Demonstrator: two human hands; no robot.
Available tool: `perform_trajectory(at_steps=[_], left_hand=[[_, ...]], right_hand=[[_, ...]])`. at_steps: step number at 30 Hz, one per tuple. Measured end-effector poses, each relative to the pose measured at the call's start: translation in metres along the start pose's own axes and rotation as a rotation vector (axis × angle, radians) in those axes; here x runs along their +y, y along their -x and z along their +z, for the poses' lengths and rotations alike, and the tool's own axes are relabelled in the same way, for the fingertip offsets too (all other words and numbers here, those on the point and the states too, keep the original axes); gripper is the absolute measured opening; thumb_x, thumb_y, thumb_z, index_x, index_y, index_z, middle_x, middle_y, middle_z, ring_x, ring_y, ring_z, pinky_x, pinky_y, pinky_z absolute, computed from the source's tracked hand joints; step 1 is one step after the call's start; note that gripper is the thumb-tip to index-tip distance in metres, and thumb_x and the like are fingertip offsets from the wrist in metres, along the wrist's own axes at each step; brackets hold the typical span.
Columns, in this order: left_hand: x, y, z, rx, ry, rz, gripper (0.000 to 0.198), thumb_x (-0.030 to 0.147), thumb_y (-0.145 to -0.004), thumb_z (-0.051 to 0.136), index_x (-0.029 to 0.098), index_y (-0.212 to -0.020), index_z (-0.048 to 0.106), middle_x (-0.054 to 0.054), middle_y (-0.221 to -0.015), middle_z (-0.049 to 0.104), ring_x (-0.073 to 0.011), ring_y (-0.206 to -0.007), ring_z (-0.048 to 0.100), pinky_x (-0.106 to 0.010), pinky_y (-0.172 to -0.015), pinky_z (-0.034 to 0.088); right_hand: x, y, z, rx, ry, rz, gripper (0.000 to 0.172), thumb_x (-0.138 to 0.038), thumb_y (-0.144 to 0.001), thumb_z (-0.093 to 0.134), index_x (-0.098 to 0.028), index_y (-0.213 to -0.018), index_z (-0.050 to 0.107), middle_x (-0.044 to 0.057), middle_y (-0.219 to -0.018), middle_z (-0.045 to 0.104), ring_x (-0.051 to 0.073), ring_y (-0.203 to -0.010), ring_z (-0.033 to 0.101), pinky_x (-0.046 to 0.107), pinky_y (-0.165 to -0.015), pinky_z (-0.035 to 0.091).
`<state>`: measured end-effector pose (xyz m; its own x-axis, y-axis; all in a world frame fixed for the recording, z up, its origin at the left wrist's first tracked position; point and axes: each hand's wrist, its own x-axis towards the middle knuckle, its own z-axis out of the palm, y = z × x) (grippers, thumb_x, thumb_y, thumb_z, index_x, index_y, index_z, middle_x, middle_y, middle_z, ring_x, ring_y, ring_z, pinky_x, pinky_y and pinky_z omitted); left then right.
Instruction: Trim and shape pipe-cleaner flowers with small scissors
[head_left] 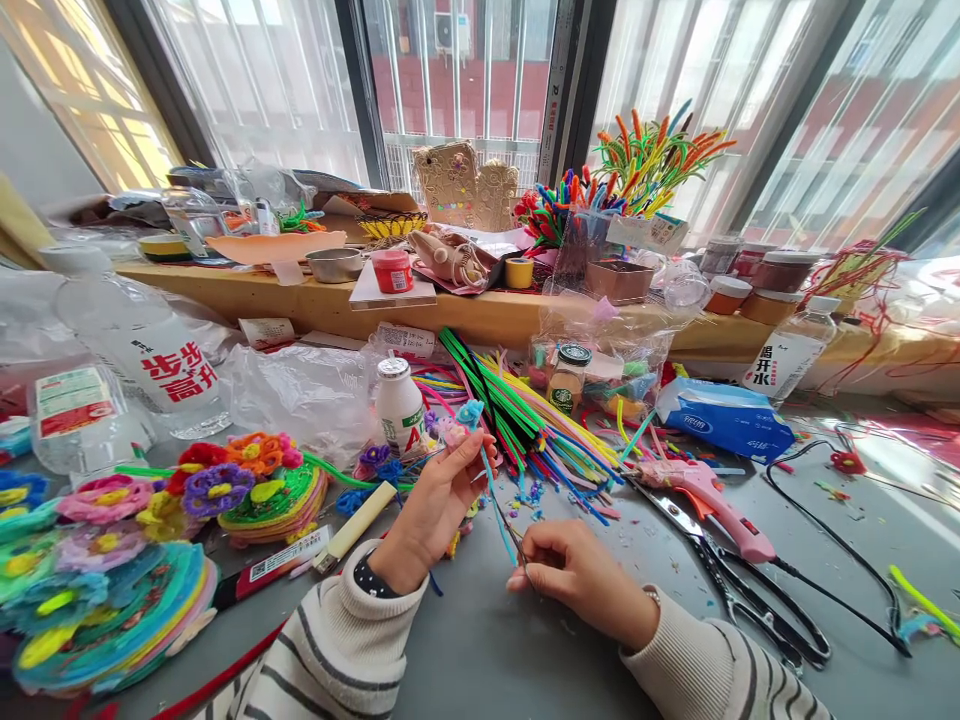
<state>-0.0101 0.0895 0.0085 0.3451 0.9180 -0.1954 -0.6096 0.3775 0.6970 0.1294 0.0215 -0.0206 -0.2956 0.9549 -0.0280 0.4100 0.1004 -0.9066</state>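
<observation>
My left hand (439, 505) is closed around a small fuzzy pipe-cleaner flower (470, 412) in pink and light blue, held above the middle of the grey table. Light blue pipe-cleaner strands (495, 500) hang from it toward my right hand (574, 580). The right fingers are pinched at the lower end of these strands, on a thin dark strand (517, 545) whose kind I cannot make out. Just behind the left hand stands a white bottle (400, 408). A bundle of coloured pipe cleaners (499, 400) lies beyond both hands.
Large black-handled scissors (712, 560) and a pink glue gun (712, 505) with a black cord lie at right. Finished flower pieces (112, 610) crowd the left, near a yellow-handled tool (356, 525). A blue tissue pack (724, 415) sits behind. The wooden ledge (480, 318) carries jars and craft supplies.
</observation>
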Motion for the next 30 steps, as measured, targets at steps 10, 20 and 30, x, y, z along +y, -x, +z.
perform_trajectory(at_steps=[10, 20, 30], left_hand=[[0.003, 0.001, 0.000, -0.027, 0.081, -0.010, 0.004, 0.017, -0.066, 0.060, 0.014, -0.064, 0.060, 0.002, -0.059, 0.059, -0.0072, -0.057, 0.054, -0.018, -0.053, 0.041], [-0.005, 0.003, 0.000, -0.130, 0.015, -0.100, 0.004, 0.017, -0.067, 0.060, 0.015, -0.063, 0.061, 0.001, -0.065, 0.060, -0.0074, -0.062, 0.053, -0.021, -0.063, 0.041], [-0.012, 0.000, -0.004, -0.137, -0.037, -0.080, 0.005, 0.017, -0.067, 0.060, 0.016, -0.063, 0.060, 0.002, -0.067, 0.060, -0.0068, -0.065, 0.052, -0.022, -0.067, 0.038]], right_hand=[[0.002, 0.002, -0.001, -0.108, -0.109, -0.019, 0.042, -0.056, -0.070, 0.043, -0.017, -0.054, 0.040, -0.003, -0.052, 0.039, 0.009, -0.049, 0.033, 0.021, -0.047, 0.027], [-0.009, 0.010, -0.001, -0.306, -0.049, -0.097, 0.057, -0.069, -0.066, 0.029, -0.016, -0.074, 0.047, -0.001, -0.062, 0.042, 0.009, -0.050, 0.034, 0.021, -0.048, 0.031], [-0.004, 0.007, 0.003, -0.265, -0.174, -0.059, 0.054, -0.069, -0.064, 0.035, -0.015, -0.066, 0.045, -0.002, -0.058, 0.041, 0.009, -0.052, 0.036, 0.020, -0.047, 0.029]])
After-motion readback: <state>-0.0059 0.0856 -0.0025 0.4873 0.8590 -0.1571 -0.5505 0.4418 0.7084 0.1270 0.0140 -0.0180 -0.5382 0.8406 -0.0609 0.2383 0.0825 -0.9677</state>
